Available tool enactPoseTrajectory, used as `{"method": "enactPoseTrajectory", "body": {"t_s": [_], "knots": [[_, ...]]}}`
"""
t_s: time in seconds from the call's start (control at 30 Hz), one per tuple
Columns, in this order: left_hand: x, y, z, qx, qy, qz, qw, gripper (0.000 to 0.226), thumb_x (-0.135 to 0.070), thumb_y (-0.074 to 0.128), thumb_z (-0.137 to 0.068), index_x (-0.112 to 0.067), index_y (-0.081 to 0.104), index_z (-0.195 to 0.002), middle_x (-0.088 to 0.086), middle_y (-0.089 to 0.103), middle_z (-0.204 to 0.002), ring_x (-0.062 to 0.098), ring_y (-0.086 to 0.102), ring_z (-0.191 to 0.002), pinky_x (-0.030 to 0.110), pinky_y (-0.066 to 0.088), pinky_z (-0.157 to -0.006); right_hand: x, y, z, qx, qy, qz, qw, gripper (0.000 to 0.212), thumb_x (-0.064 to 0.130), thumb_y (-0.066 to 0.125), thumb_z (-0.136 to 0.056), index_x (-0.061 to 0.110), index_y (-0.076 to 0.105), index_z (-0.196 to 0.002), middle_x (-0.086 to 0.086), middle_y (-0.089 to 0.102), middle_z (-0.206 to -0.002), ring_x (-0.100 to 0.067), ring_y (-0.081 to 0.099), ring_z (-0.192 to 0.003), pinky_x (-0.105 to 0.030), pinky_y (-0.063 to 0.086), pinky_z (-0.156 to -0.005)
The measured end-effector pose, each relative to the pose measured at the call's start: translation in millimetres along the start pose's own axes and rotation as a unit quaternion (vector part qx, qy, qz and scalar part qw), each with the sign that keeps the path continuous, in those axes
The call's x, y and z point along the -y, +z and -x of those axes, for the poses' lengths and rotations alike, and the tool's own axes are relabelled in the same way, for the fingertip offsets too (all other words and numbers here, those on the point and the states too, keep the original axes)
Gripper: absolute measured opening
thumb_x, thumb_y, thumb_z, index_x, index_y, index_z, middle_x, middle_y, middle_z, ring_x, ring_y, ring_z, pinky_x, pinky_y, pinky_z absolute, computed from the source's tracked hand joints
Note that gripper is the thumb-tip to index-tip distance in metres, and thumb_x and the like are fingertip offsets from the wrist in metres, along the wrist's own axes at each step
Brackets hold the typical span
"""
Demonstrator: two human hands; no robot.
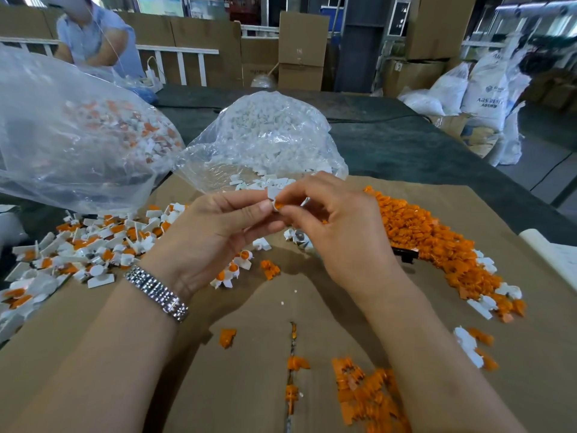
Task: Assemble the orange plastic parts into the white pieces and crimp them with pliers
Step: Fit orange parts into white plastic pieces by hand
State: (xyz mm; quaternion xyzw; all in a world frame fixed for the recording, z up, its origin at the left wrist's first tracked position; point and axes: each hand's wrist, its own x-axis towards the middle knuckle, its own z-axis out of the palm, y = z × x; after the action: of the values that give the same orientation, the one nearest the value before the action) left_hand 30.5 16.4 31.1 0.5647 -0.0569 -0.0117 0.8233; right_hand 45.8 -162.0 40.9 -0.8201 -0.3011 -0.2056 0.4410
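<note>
Above the cardboard-covered tabletop (312, 307), the left hand (215, 232) pinches a white piece (272, 195) while the right hand (331, 220) pinches an orange part (278, 204) against it. To seat it well, line it up squarely, then press evenly.

left hand (215, 226) pinches a white piece (272, 195) at its fingertips; right hand (331, 220) fingertips press an orange part (278, 204) against it.

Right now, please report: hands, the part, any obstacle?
Left hand pinching white piece. Right hand fingers pressing orange part into it. Pliers not clearly visible. Nothing in the way.
</note>
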Motion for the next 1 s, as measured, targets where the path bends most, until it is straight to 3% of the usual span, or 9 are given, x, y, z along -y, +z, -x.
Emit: {"method": "enactPoseTrajectory", "body": {"t_s": [0.07,0.13,0.23,0.37,0.47,0.6,0.7,0.9,1.0], "knots": [[1.6,0.6,0.2,-0.003,0.009,0.010,1.000,0.017,-0.002,0.064,-0.081,-0.006,0.081,-0.082,0.012,0.078,-0.092,0.019,0.076,-0.089,0.023,0.059,-0.079,-2.0,1.4,0.1,-0.023,-0.035,0.031,0.999,0.006,0.012,0.075,-0.090,0.012,0.075,-0.096,0.002,0.065,-0.091,-0.009,0.061,-0.081,-0.030,0.053,-0.074],[3.2,1.1,0.0,-0.010,0.014,0.034,0.999,0.016,0.000,0.064,-0.081,-0.002,0.080,-0.085,0.014,0.077,-0.094,0.021,0.076,-0.091,0.024,0.059,-0.079,-2.2,2.7,0.8,-0.051,-0.048,0.038,0.997,0.006,0.012,0.075,-0.090,0.010,0.076,-0.095,0.001,0.066,-0.089,-0.010,0.063,-0.082,-0.031,0.054,-0.073],[5.6,1.5,-0.6,-0.013,0.021,0.045,0.999,0.017,0.001,0.065,-0.081,0.004,0.077,-0.093,0.018,0.076,-0.102,0.024,0.075,-0.097,0.026,0.059,-0.082,0.1,5.5,1.9,-0.078,-0.039,0.024,0.996,0.006,0.014,0.076,-0.090,0.010,0.076,-0.094,0.001,0.068,-0.088,-0.010,0.065,-0.081,-0.032,0.055,-0.072],[6.1,6.1,1.3,-0.014,0.054,0.036,0.998,0.020,-0.002,0.064,-0.081,-0.009,0.083,-0.086,0.011,0.078,-0.097,0.019,0.076,-0.095,0.024,0.059,-0.082,2.9,8.8,3.2,-0.105,-0.009,0.021,0.994,0.005,0.021,0.076,-0.089,0.017,0.075,-0.092,0.008,0.068,-0.087,-0.008,0.065,-0.077,-0.030,0.055,-0.069],[7.9,6.4,-0.1,-0.035,0.069,0.030,0.997,0.022,-0.001,0.065,-0.082,0.001,0.077,-0.100,0.018,0.077,-0.105,0.025,0.075,-0.098,0.027,0.059,-0.084,5.6,12.3,4.1,-0.125,0.001,0.019,0.992,0.004,0.023,0.076,-0.089,0.020,0.073,-0.091,0.009,0.068,-0.087,-0.008,0.065,-0.075,-0.031,0.055,-0.068],[6.4,5.7,-0.7,-0.023,0.061,0.024,0.998,0.030,-0.003,0.065,-0.083,0.004,0.072,-0.111,0.020,0.074,-0.112,0.026,0.073,-0.102,0.027,0.058,-0.087,6.3,8.7,2.0,-0.103,0.012,-0.006,0.995,0.011,0.019,0.077,-0.089,0.022,0.070,-0.098,0.011,0.068,-0.088,-0.008,0.066,-0.077,-0.023,0.055,-0.070],[2.7,4.4,-0.3,-0.006,0.060,0.036,0.998,0.026,-0.005,0.064,-0.085,-0.003,0.075,-0.107,0.014,0.076,-0.110,0.020,0.073,-0.100,0.024,0.058,-0.083,6.6,4.9,-0.3,-0.054,0.064,-0.101,0.991,0.027,0.014,0.078,-0.087,0.025,0.062,-0.107,0.011,0.069,-0.090,-0.005,0.067,-0.081,-0.017,0.054,-0.076],[1.4,0.2,-0.6,0.002,0.064,0.030,0.997,0.020,-0.007,0.065,-0.084,-0.013,0.082,-0.091,0.008,0.078,-0.095,0.017,0.075,-0.089,0.026,0.060,-0.081,8.6,5.9,0.8,-0.055,0.052,-0.114,0.991,0.016,0.014,0.075,-0.091,0.020,0.070,-0.105,0.008,0.070,-0.091,-0.009,0.069,-0.085,-0.023,0.056,-0.077],[1.8,-0.7,-1.1,-0.006,0.058,0.022,0.998,0.022,-0.008,0.066,-0.083,0.001,0.075,-0.101,0.013,0.076,-0.095,0.020,0.074,-0.087,0.027,0.060,-0.080,8.5,7.5,1.8,-0.061,0.022,-0.088,0.994,0.007,0.011,0.072,-0.092,0.014,0.073,-0.098,0.003,0.069,-0.092,-0.015,0.068,-0.083,-0.035,0.057,-0.076]]}}
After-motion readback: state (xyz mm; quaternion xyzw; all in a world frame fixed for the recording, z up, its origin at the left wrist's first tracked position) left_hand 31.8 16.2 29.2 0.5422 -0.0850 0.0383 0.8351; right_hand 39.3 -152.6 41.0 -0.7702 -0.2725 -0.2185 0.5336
